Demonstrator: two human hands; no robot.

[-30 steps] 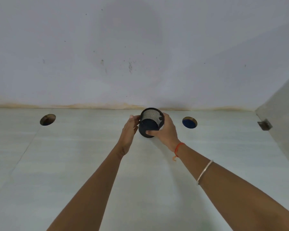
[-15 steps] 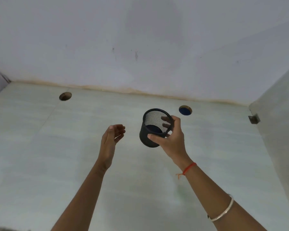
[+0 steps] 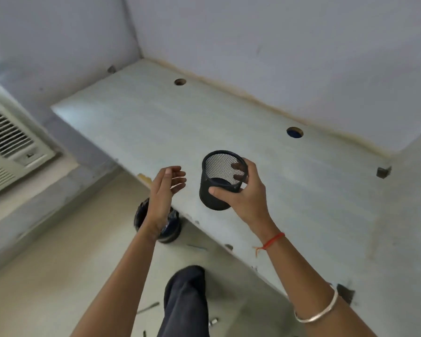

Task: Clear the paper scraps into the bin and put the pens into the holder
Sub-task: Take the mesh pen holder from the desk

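The view is swinging left and down compared with half a second ago, so the desk edge, the floor and a vent (image 3: 7, 139) at far left are now showing. The bin (image 3: 173, 227) is standing on the floor below the desk edge, partly behind the left wrist. The left hand (image 3: 164, 193) is hovering empty with its fingers loosely curled and apart, as before, just left of the holder (image 3: 218, 190). The right hand (image 3: 243, 195) is gripping the holder, thumb across the front and fingers behind the mesh, lifting it clear of the desk (image 3: 301, 203). Pens (image 3: 148, 308) are lying on the floor beside a trouser leg (image 3: 185, 302). Two cable holes (image 3: 294, 132) are sitting near the wall (image 3: 277, 45).
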